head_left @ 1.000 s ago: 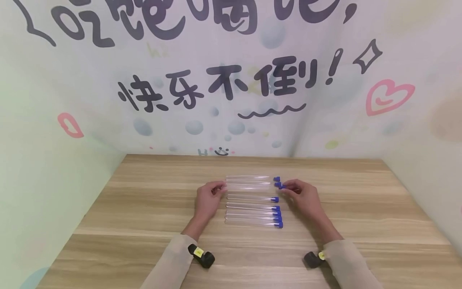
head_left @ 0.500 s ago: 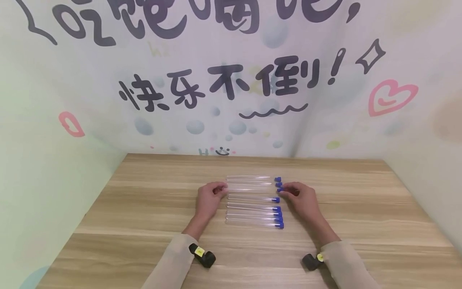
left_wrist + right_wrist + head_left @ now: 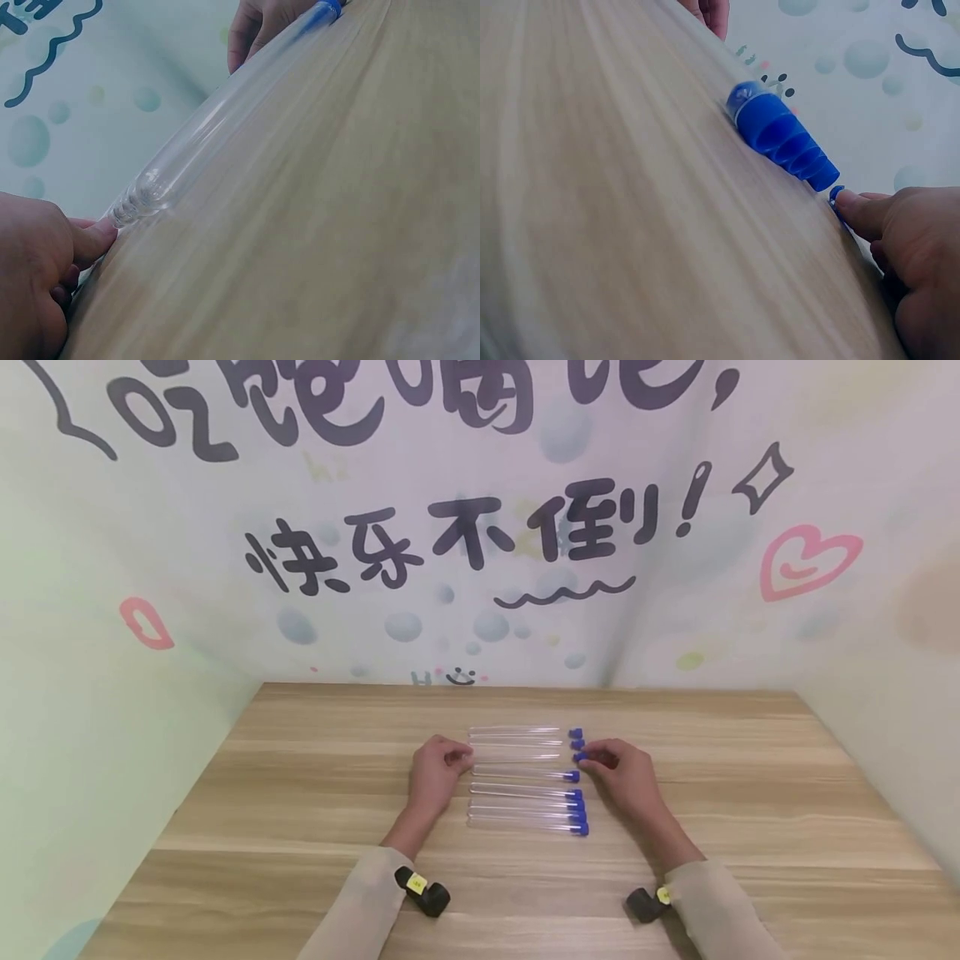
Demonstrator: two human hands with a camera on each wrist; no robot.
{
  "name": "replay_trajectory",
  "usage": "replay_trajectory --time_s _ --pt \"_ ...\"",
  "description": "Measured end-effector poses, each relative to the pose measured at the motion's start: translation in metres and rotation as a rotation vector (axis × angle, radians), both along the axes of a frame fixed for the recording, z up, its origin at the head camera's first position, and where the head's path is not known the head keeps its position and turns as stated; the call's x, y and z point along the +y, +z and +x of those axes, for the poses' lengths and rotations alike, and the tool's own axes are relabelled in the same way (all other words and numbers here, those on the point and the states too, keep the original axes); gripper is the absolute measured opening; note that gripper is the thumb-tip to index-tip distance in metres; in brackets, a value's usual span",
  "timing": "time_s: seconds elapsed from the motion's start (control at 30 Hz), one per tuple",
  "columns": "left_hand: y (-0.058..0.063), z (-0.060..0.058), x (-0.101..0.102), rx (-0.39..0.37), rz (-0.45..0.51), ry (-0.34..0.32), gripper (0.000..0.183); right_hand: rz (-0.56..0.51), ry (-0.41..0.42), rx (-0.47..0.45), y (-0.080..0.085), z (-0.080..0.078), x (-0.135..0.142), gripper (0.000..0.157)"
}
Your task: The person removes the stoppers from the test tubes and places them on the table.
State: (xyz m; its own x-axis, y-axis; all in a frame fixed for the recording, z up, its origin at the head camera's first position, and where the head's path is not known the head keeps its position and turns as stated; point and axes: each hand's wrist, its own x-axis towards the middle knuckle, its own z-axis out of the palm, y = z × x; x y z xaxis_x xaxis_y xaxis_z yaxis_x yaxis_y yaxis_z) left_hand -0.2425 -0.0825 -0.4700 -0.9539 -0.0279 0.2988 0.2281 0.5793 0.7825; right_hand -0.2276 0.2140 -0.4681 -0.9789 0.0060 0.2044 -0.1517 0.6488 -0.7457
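Across the lower half of the head view, the wood-grained table [image 3: 247, 793] looks the same as it does a second earlier. The right hand [image 3: 624, 771], right of centre, sits slightly lower in the frame, its thumb and forefinger pinched together on a blue cap. The left hand [image 3: 437, 772], left of centre, has shifted slightly downward; its thumb and fingertips pinch the rounded end of the third tube [image 3: 517, 757] from the top.

That tube lies just below its former line, near the middle of the frame. It is clear, slender and uncapped, lying flat with its open end to the right. Two more uncapped tubes [image 3: 513, 729] lie above it, and a group of capped tubes [image 3: 517, 789] lies below, roughly parallel, their blue ends to the right.

The held cap [image 3: 581, 757] is small and deep blue. Earlier it is up against the lower of two loose caps [image 3: 576, 733]; now it is just beneath that one, roughly level with the third tube's open end and a small gap from it.
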Motion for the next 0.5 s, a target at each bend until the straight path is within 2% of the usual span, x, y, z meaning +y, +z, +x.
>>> replay_trajectory --time_s 0.27,0.5 --pt "-0.0011 -0.0007 0.0001 0.002 -0.032 -0.016 0.014 0.008 -0.007 0.025 -0.0008 0.0000 -0.0005 0.021" --pt "-0.0023 -0.0009 0.0001 0.035 -0.024 -0.025 0.014 0.028 -0.009 0.034 -0.0012 0.0003 -0.0003 0.022"
